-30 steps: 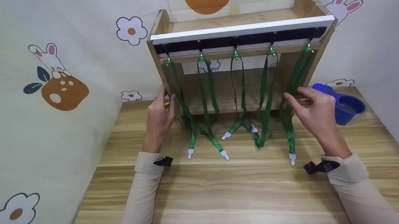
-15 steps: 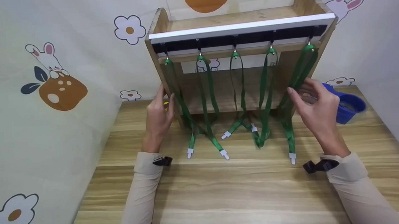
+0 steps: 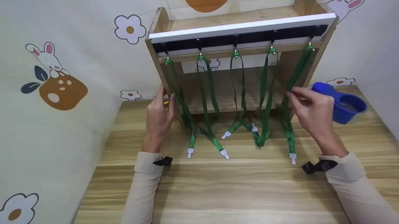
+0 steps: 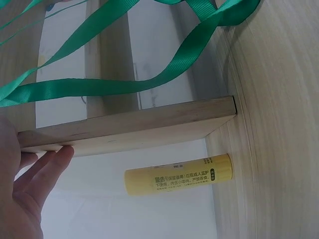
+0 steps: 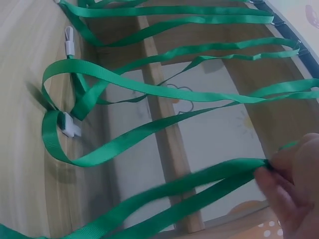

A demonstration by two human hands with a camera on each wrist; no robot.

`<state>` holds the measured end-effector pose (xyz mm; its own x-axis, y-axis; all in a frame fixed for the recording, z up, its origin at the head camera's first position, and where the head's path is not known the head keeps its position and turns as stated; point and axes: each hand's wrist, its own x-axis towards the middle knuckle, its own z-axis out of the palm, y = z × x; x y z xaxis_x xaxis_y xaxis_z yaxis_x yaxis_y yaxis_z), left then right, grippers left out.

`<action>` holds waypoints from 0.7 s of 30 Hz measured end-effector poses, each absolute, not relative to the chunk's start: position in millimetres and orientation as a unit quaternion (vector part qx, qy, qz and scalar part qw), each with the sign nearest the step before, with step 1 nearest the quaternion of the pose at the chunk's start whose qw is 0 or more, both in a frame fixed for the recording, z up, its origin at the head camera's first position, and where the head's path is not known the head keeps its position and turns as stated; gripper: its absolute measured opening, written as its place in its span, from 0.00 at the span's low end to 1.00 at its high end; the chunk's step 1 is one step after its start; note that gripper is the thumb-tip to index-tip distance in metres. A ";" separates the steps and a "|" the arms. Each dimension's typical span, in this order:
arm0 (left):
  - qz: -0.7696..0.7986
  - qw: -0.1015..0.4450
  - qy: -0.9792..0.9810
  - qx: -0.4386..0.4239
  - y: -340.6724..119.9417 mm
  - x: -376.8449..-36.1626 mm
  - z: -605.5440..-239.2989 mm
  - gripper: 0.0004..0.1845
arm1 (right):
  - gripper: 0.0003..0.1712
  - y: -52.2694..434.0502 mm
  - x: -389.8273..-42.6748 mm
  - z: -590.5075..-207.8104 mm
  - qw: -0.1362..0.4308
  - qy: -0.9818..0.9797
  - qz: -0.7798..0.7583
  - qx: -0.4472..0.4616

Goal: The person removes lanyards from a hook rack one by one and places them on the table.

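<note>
head view: five green lanyards hung from a wooden rack point(image 3: 236, 21) on the surface point(image 3: 222, 190), white clips at the ends — rightmost lanyard point(image 3: 287, 122) pinched by right hand point(image 3: 314, 113); left hand point(image 3: 158, 116) flat against the rack's side.

left wrist: straight fingers point(image 4: 47, 172) touching the board edge, yellow tube point(image 4: 178, 174) nearby.

right wrist: fingers point(image 5: 286, 181) pinching the doubled strap — blurred.

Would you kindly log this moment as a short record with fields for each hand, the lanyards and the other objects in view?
left hand: left hand rests with straight fingers on the wooden rack's left side panel
right hand: right hand pinches the rightmost green lanyard
lanyards: five hang from hooks under the black rail, white clips on the table
behind rack: yellow tube lying by the left panel
right of rack: blue tape dispenser
</note>
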<state>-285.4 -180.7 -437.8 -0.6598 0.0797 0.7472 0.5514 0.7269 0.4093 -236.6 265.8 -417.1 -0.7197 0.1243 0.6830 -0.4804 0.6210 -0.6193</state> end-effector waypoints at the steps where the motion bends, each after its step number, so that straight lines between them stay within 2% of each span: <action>1: -0.321 0.368 -0.853 -0.186 -180.4 -285.4 -438.1 0.29 | 0.10 266.2 -235.9 -415.5 0.369 -0.821 0.422 0.110; 7: -0.317 0.368 -0.854 -0.185 -180.7 -286.3 -438.6 0.29 | 0.11 266.0 -227.8 -396.7 0.465 -0.757 0.439 0.135; 12: -0.323 0.366 -0.853 -0.184 -180.9 -286.7 -438.7 0.29 | 0.09 262.9 -222.8 -384.1 0.514 -0.705 0.468 0.138; 16: -0.325 0.364 -0.853 -0.184 -180.3 -286.6 -439.0 0.28 | 0.10 267.4 -222.3 -381.2 0.512 -0.713 0.460 0.135; 21: -0.334 0.363 -0.850 -0.185 -179.6 -286.5 -439.7 0.28 | 0.15 277.8 -217.8 -376.1 0.444 -0.769 0.430 0.165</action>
<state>-286.5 -179.6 -439.7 -0.6679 0.0707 0.7409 0.5567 0.7082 0.4343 -217.8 277.8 -376.1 -0.5515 0.1284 0.8242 -0.6351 0.5760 -0.5147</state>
